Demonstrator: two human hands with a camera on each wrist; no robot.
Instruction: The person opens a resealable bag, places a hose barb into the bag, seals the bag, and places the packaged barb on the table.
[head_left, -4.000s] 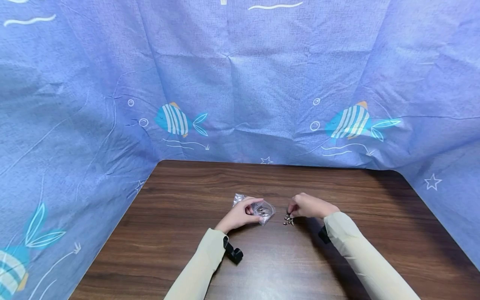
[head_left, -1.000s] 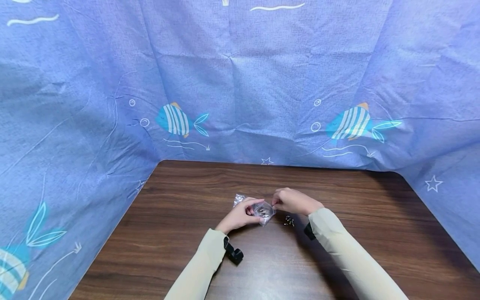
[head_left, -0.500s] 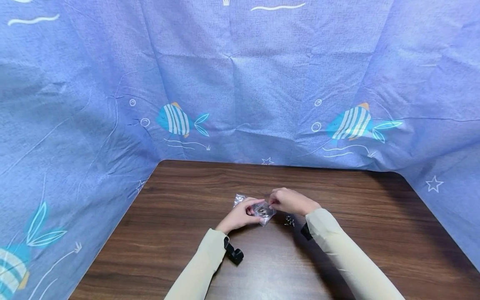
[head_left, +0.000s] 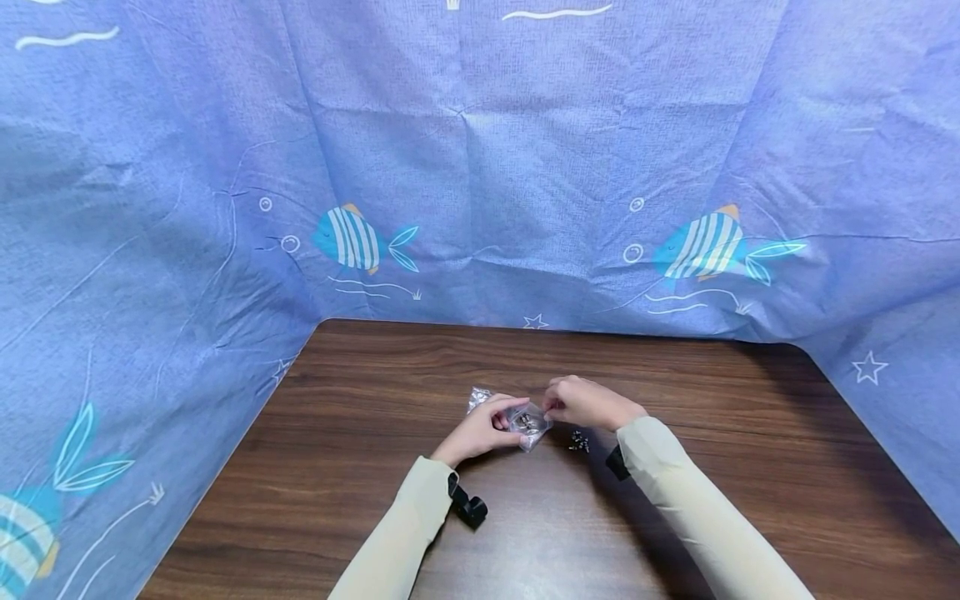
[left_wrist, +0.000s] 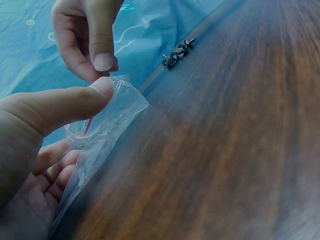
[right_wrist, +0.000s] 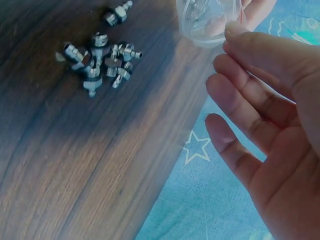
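Observation:
My left hand (head_left: 483, 429) holds a clear zip bag (head_left: 534, 437) by its rim, thumb on one side and fingers on the other. The bag's mouth is spread, and small metal pieces show inside it in the head view. At the bag's right edge is my right hand (head_left: 588, 404), its thumb and forefinger close together by the rim. No piece shows between those fingers; in the right wrist view the other fingers are loosely extended. Several small metal hose fittings (right_wrist: 92, 70) with barbed ends lie in a loose pile on the table, just below the right hand.
The brown wooden table (head_left: 375, 367) reaches back to a blue cloth (head_left: 525, 167) printed with fish. Black wrist straps (head_left: 468, 504) sit on both wrists. One fitting (right_wrist: 119, 12) lies slightly apart from the pile.
Earlier, my right hand was at the pile of fittings; it moved left to the bag's mouth, dipped over it, then drew slightly back right. The left hand and bag have stayed in place.

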